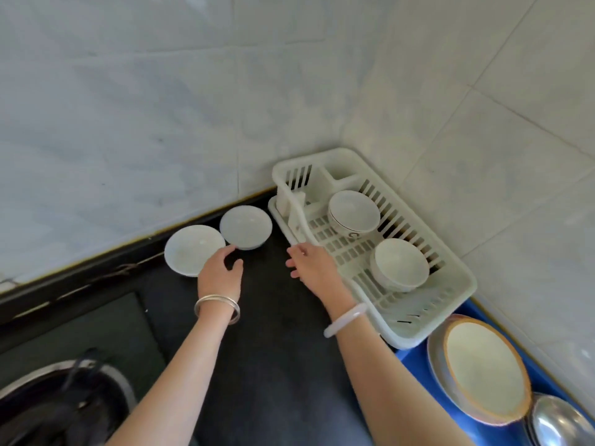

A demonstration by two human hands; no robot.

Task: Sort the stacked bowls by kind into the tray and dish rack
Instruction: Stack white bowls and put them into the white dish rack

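Two white bowls stand side by side on the black counter near the wall: a wider one (190,247) on the left and a second one (246,226) to its right. My left hand (220,273) hovers open at the near rim of the wider bowl, fingers spread, holding nothing. My right hand (310,265) is open beside the near left edge of the white plastic dish rack (450,304). Inside the rack sit a bowl with a dark rim line (354,210) and a plain white bowl (401,262). A blue tray (415,358) lies at the lower right.
On the blue tray lie a shallow dish with an orange rim (486,368) on a grey plate, and a steel bowl (560,420). A stove burner with a dark pot (64,403) sits at the lower left. Tiled walls close the corner behind the rack.
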